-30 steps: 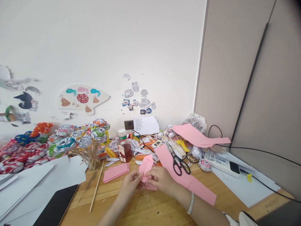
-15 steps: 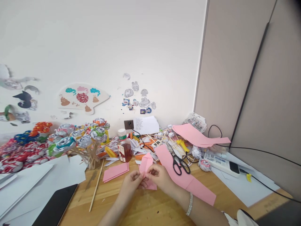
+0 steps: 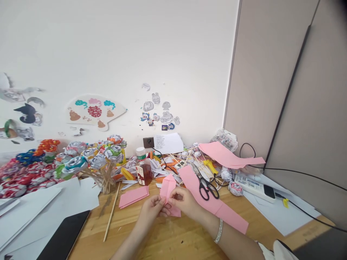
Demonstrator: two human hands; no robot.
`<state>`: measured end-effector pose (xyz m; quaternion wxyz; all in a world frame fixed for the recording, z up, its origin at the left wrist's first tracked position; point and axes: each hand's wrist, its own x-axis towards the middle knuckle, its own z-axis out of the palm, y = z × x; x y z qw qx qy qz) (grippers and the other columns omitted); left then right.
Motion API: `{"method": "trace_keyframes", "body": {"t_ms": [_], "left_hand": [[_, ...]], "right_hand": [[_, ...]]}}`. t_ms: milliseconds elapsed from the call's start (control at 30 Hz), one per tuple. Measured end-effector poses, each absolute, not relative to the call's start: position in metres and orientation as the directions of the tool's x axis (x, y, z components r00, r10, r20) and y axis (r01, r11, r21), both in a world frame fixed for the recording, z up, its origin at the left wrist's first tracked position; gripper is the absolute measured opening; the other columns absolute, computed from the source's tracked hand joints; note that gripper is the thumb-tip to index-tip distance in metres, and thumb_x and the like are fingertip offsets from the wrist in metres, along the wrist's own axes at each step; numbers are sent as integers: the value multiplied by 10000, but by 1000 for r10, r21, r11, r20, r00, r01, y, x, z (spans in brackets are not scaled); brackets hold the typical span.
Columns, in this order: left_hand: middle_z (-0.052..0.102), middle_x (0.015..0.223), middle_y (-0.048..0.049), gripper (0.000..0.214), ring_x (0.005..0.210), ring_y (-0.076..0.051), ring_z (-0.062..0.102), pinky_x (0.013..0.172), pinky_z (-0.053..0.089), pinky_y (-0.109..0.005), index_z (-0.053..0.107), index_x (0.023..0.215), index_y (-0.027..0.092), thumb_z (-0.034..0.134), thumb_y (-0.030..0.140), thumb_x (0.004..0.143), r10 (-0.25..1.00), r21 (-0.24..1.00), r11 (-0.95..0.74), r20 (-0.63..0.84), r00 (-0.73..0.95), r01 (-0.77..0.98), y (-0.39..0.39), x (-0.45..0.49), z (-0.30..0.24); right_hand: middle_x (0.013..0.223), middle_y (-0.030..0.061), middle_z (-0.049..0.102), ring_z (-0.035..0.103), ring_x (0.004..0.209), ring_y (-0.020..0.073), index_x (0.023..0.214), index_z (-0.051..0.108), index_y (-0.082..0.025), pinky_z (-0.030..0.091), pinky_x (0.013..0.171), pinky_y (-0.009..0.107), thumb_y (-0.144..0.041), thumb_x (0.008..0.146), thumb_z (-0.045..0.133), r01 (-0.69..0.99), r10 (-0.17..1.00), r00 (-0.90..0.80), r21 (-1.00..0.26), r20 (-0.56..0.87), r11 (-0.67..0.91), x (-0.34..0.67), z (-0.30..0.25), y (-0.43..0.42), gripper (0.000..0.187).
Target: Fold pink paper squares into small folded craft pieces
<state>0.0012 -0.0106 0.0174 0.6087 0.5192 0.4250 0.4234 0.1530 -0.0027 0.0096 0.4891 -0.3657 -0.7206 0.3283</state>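
A folded piece of pink paper (image 3: 167, 185) is held between both hands over the wooden table, its far end creased into a pointed shape. My left hand (image 3: 155, 207) pinches its near left part, thumb on top and fingers beneath. With thumb and fingertips together, my right hand (image 3: 183, 200) grips the paper's right side. Part of the paper is hidden by the fingers, and a pink end shows below them. Left of it lies a small stack of pink paper rectangles (image 3: 133, 196). Black-handled scissors (image 3: 208, 188) rest on a long pink sheet (image 3: 229, 216) at the right.
Beyond the hands stands a bottle of amber liquid (image 3: 143, 169) among paper scraps and sticks. A wooden stick (image 3: 111, 213) and a black tablet-like slab (image 3: 65, 236) lie left. Paper flowers (image 3: 74, 164) crowd the back left. A power strip (image 3: 255, 188) sits right.
Both hands keep hold of the pink paper; the right fingertips have shifted up slightly and the left thumb lies a little differently on it. Other things stay in place.
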Motion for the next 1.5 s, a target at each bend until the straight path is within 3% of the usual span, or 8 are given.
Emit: {"method": "trace_keyframes", "body": {"t_ms": [500,800,1033,1200,1367,1500], "left_hand": [[643,525,-2,401,480,-152,607,517,472,-253,519,591,155,647,532,542,962,990,125,-107,250,-58,-16,1,25],[613,481,10,438,402,-141,572,417,431,-236,486,586,164,605,583,538,968,995,82,-94,231,61,-12,4,18],[607,472,6,421,366,-122,559,380,404,-210,498,593,157,576,570,564,963,992,127,-129,235,25,-15,7,21],[621,492,-5,286,361,-125,564,365,407,-209,499,613,155,551,436,615,943,976,214,-194,269,-44,-13,5,14],[636,528,-16,121,390,-130,581,379,419,-212,523,670,141,483,222,589,916,965,247,-202,347,-92,-10,2,9],[628,530,-4,142,396,-121,574,403,435,-219,511,682,148,534,217,560,935,976,213,-193,297,-36,-13,5,10]], "right_hand": [[675,-8,607,549,658,118,663,600,-159,424,601,209,-110,667,552,225,860,-269,-840,433,493,152,11,-3,69],[712,2,606,551,679,122,695,610,-160,443,653,236,-178,694,588,184,843,-324,-845,429,501,156,12,-4,29],[741,7,591,554,720,122,712,606,-168,458,681,233,-136,699,559,167,815,-379,-833,439,527,158,17,-8,59],[715,-2,593,545,696,119,681,597,-168,439,659,224,-123,687,558,250,802,-391,-787,451,565,158,14,-8,60],[730,4,589,552,702,121,714,601,-166,453,645,221,-121,682,552,203,830,-363,-834,423,513,157,8,-2,74],[703,0,592,552,667,119,707,600,-165,458,635,228,-130,677,560,216,849,-306,-837,431,503,154,3,2,61]]}}
